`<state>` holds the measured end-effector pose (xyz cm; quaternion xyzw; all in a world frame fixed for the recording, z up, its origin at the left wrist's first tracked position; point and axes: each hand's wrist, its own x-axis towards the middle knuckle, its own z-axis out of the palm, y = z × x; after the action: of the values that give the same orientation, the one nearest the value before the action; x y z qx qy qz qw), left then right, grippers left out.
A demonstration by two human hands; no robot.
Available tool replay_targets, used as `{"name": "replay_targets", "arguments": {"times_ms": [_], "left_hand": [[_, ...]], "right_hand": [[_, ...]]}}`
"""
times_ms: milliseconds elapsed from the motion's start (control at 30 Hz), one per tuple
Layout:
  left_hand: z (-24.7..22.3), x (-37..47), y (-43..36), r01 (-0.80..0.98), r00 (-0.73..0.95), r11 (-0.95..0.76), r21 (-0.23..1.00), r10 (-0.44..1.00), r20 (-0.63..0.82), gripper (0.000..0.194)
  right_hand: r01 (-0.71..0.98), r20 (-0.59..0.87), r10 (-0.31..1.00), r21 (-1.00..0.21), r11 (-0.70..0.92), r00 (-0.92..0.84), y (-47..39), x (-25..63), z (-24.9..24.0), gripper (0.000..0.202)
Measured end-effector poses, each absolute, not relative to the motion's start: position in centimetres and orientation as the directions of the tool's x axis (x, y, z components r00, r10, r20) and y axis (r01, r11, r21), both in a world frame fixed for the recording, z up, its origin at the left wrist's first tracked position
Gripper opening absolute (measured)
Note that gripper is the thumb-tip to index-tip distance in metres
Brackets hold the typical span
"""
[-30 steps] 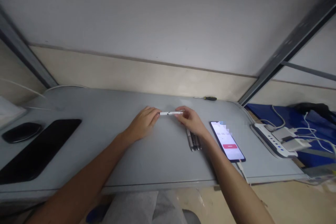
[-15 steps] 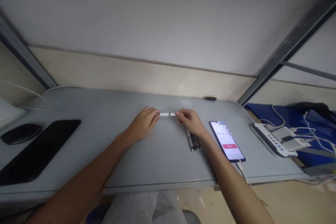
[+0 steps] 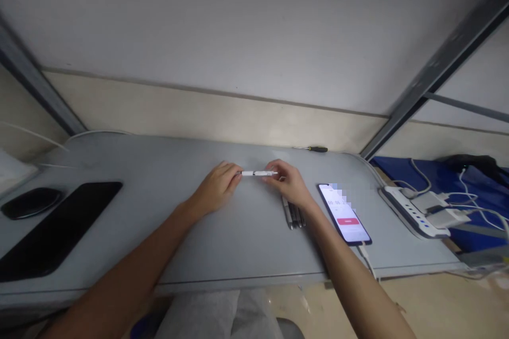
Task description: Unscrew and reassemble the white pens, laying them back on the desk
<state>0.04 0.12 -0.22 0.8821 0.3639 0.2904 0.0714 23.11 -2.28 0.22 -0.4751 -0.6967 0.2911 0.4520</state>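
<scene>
1. Over the middle of the grey surface (image 3: pixel 199 259), a white pen (image 3: pixel 254 173) lies level, left to right, between both hands; a dark band marks its barrel.
2. At its left end, the left hand (image 3: pixel 217 188) grips the pen between thumb and fingers; at its right end, the right hand (image 3: pixel 289 183) curves thumb and fingers around the tip, though I cannot tell whether they press on it.
3. Just nearer than the right hand, several pens (image 3: pixel 293 217) lie side by side, partly hidden by the wrist; right of them rests a lit phone (image 3: pixel 345 214), cable plugged in.
4. Along the far edge lies a screwdriver (image 3: pixel 317 149).
</scene>
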Motion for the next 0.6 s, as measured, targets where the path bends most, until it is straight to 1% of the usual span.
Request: {"name": "replay_targets", "arguments": {"times_ms": [33,133,200,300,367,433,467,533,600], "left_hand": [[-0.21,0.07,0.1,0.596,0.571,-0.728,0.339,0.681,0.458,0.027],[-0.16,0.09,0.02,0.581,0.59,-0.74,0.339,0.67,0.451,0.029],[-0.13,0.05,-0.01,0.583,0.59,-0.739,0.338,0.671,0.448,0.029],[-0.05,0.02,-0.06,0.589,0.589,-0.736,0.336,0.674,0.445,0.029],[0.02,0.04,-0.12,0.588,0.594,-0.736,0.336,0.675,0.438,0.03],[0.07,0.07,-0.16,0.588,0.598,-0.735,0.339,0.677,0.429,0.03],[0.08,0.07,-0.16,0.588,0.6,-0.734,0.34,0.678,0.426,0.03],[0.03,0.05,-0.12,0.595,0.594,-0.728,0.341,0.684,0.423,0.03],[-0.08,0.03,-0.04,0.611,0.586,-0.717,0.337,0.695,0.417,0.029]], "right_hand": [[0.418,0.355,0.925,-0.826,0.379,-0.139,-2.29,23.12,0.24,0.028],[0.466,0.322,0.938,-0.816,0.343,-0.127,-2.24,23.18,0.17,0.038],[0.444,0.335,0.934,-0.823,0.354,-0.124,-2.15,23.23,0.05,0.03],[0.406,0.369,0.914,-0.819,0.405,-0.168,-2.09,23.29,-0.08,0.032],[0.434,0.343,0.917,-0.808,0.398,-0.202,-2.18,23.28,-0.03,0.028],[0.471,0.302,0.931,-0.803,0.364,-0.205,-2.33,23.22,0.09,0.039],[0.475,0.294,0.935,-0.805,0.355,-0.2,-2.4,23.18,0.16,0.04],[0.458,0.309,0.931,-0.811,0.365,-0.195,-2.49,23.1,0.23,0.031],[0.444,0.338,0.919,-0.805,0.394,-0.203,-2.5,23.04,0.23,0.032]]}}
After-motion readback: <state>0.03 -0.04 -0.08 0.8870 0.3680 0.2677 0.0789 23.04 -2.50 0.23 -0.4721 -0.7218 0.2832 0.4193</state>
